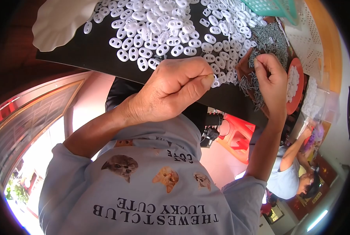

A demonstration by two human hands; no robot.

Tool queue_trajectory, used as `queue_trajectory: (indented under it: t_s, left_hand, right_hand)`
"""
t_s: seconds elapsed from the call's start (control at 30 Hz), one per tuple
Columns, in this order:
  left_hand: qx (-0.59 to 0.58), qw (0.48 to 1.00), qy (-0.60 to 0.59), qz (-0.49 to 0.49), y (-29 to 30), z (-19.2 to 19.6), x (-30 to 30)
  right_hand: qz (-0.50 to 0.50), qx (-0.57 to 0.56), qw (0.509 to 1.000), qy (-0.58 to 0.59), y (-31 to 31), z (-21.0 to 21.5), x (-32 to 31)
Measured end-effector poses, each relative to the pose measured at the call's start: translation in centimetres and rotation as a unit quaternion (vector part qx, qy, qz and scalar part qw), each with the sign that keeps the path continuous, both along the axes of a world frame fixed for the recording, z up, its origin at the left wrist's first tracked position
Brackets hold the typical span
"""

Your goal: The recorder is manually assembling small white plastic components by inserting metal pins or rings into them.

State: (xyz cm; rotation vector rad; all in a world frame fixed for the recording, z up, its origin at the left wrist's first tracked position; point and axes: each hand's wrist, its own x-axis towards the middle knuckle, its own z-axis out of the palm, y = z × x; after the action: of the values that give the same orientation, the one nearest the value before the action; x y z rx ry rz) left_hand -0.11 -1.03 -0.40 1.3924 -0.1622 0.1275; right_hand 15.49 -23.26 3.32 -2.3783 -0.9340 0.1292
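Black tabletop (79, 51) left of the 2-holed white pieces (155, 28) gives passage; heaped grey parts (267, 36) obstruct the right.

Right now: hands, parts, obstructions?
Left hand closed, contents hidden. Right hand curled by grey screws. White ovals heaped beyond left hand. Nothing visibly blocking either hand.
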Motion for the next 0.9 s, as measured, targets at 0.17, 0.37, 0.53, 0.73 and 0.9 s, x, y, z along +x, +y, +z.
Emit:
queue_trajectory:
  t_s: [0.17,0.37,0.53,0.73,0.9]
  left_hand:
    - [-0.007,1.000,-0.018,0.012,-0.3,-0.3,0.0]
    - [-0.006,1.000,-0.021,0.016,-0.3,-0.1,0.0]
    - [-0.007,1.000,-0.010,0.014,-0.2,-0.1,-0.1]
    - [-0.006,1.000,-0.008,-0.013,-0.1,-0.3,-0.2]
    - [-0.019,1.000,-0.008,0.004,-0.2,-0.2,0.0]
  right_hand:
    - [-0.014,0.022,1.000,0.009,-0.1,0.1,-0.1]
    - [-0.027,0.021,0.999,0.003,-0.8,0.5,0.3]
    - [-0.052,0.028,0.998,0.009,-1.4,0.8,0.7]
    - [-0.068,0.032,0.997,-0.009,-1.9,1.6,1.1]
    - [-0.079,0.027,0.996,-0.010,-2.0,1.8,0.9]
